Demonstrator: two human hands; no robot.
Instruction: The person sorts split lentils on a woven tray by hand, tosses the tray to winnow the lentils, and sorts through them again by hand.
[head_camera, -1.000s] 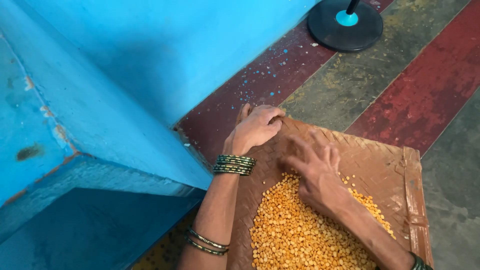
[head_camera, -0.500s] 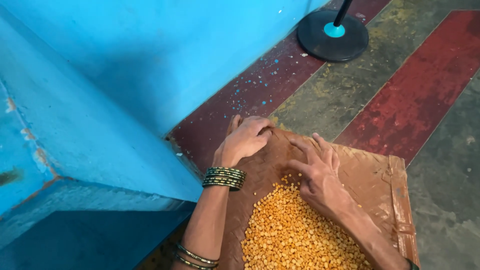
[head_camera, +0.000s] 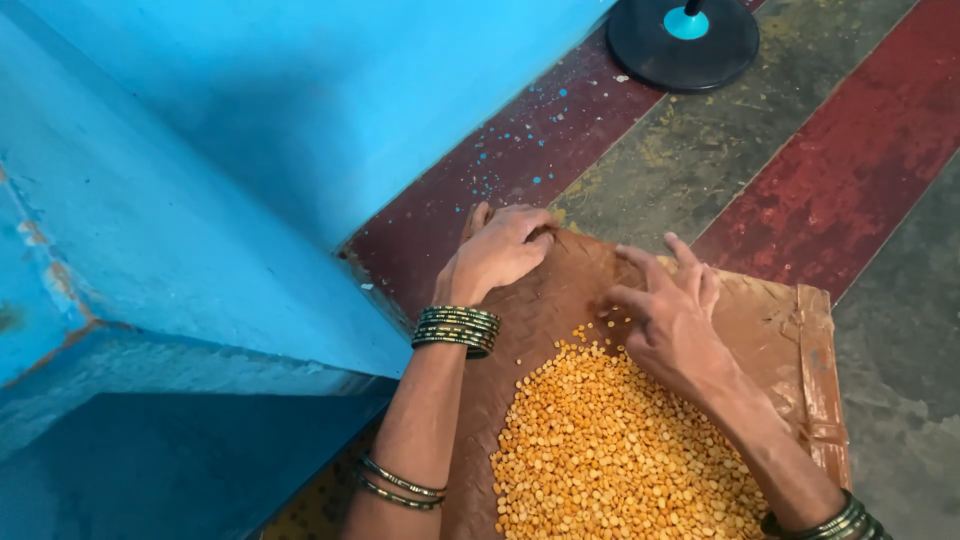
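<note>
Where cropped, grain pile (head_camera: 610, 450) (partly unseen)

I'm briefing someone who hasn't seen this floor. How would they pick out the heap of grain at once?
Start at the big blue painted wall; beside its base a brown cardboard sheet lies on the striped floor. On it sits the heap of yellow split pulses, the right hand resting at its top edge. It is the only loose, bright yellow mass there.

wall (head_camera: 330, 110): bright blue
floor (head_camera: 840, 170): worn red and grey stripes, blue paint specks
split pulses (head_camera: 610, 450): yellow-orange
cardboard sheet (head_camera: 770, 310): brown
bangles (head_camera: 457, 330): dark green, gold-edged
stand base (head_camera: 683, 45): black, turquoise centre
</note>
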